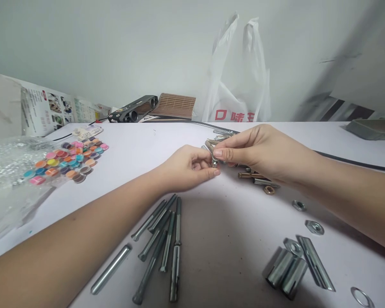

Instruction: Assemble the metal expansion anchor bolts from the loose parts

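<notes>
Right hand (258,149): thumb and finger pinched on metal fastener (209,144), above table (231,248). Left hand (182,169): fingers curled beside it; grip unclear. Progress: flared bolts (150,269) grouped; slotted sleeves (315,263), hex nuts (314,227) lying loose, apparently yet unassembled.

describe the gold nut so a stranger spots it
Above the white table is the right hand. Just below the hand in the picture lies a silver rod, with the gold nut at its near side. Gold colour separates it from the silver nuts further right.
</notes>
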### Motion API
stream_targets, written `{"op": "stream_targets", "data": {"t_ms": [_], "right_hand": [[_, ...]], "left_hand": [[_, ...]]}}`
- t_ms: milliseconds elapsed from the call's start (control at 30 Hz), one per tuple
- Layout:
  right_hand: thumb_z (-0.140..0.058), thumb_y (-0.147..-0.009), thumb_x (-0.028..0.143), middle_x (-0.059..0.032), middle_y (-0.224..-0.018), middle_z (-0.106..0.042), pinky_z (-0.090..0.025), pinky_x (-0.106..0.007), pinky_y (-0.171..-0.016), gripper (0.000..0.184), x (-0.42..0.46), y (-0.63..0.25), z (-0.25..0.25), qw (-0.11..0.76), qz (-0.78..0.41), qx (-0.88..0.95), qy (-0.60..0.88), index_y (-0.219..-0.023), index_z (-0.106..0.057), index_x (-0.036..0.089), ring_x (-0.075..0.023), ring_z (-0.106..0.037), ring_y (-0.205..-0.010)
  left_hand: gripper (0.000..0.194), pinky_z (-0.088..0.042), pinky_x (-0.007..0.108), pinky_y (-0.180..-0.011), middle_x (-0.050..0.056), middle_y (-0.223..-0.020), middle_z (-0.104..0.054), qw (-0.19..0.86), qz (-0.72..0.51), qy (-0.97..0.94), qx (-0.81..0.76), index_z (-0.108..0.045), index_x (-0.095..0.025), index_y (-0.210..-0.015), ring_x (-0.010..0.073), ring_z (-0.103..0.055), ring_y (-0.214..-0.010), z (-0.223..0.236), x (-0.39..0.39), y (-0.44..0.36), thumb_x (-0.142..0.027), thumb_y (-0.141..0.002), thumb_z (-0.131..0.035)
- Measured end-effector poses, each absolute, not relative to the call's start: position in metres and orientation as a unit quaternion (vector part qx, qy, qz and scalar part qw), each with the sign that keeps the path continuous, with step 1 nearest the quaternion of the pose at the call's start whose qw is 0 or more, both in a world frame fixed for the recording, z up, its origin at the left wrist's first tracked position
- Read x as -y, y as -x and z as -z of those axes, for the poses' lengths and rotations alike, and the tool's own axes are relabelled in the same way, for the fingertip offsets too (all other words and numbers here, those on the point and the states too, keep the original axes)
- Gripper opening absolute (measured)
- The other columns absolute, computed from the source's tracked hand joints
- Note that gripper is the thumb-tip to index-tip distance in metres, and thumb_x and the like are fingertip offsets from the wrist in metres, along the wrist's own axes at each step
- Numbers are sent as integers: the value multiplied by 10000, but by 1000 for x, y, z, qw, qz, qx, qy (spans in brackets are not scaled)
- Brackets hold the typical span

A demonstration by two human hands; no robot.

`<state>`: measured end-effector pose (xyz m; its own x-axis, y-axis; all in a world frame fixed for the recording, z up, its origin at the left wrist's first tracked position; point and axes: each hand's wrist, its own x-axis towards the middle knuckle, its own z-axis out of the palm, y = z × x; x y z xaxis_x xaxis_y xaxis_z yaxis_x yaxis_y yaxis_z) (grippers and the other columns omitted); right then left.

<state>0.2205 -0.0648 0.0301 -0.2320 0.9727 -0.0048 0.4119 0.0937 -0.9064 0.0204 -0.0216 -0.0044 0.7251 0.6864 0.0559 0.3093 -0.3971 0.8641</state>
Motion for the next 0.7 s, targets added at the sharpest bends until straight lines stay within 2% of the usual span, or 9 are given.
{"op": "stream_targets", "data": {"t_ms": [100, 233, 367, 467, 600, 700], "right_hand": [[-748, -709, 605, -33, -684, -615, -319, -257, -425, 470, 65, -222, -27, 320, -416, 648, 552, -995, -778, 234, -89, -398, -497], [-661, -763, 661, -8, -606, -501, -233, -239, -394, 476, 66, -222, -26, 300, -409, 634, 584, -962, -770, 243, -76, -304, -466], [-712, -757, 587, -44, -750, -607, -295, -256, -448, 411, 67, -219, -31, 309, -428, 645, 552, -909, -765, 208, -94, -406, -548], [-771, -718, 533, -59, -758, -611, -345, -263, -507, 375, 66, -217, -32, 322, -465, 635, 527, -846, -760, 181, -111, -466, -617], [-797, -694, 521, -35, -668, -539, -288, -245, -498, 378, 61, -217, -30, 317, -556, 576, 509, -741, -724, 153, -87, -426, -589], [-795, -698, 523, -48, -722, -573, -293, -247, -507, 390, 60, -218, -29, 302, -567, 579, 502, -798, -735, 151, -96, -452, -618]], "left_hand": [[288, -327, 184, -525, -36, -631, -458, 452, -210, -812, -304, -612, -93, -844, 39, -397, -568, 5, 22, -21, -377, -820, -652], [284, -325, 196, -536, -34, -647, -469, 451, -208, -812, -306, -620, -98, -873, 43, -397, -574, 5, 22, -20, -375, -820, -652], [286, -323, 198, -535, -37, -634, -466, 447, -206, -812, -312, -621, -94, -867, 43, -395, -568, 4, 23, -21, -373, -816, -656], [291, -320, 190, -530, -38, -636, -471, 448, -206, -813, -309, -627, -95, -869, 39, -390, -566, 4, 23, -21, -378, -811, -662], [317, -324, 183, -538, -35, -669, -478, 447, -205, -817, -302, -671, -102, -979, 37, -376, -582, 5, 22, -22, -373, -816, -658], [324, -320, 182, -534, -40, -662, -466, 446, -203, -819, -299, -677, -114, -1008, 37, -374, -573, 6, 21, -21, -376, -819, -655]]}}
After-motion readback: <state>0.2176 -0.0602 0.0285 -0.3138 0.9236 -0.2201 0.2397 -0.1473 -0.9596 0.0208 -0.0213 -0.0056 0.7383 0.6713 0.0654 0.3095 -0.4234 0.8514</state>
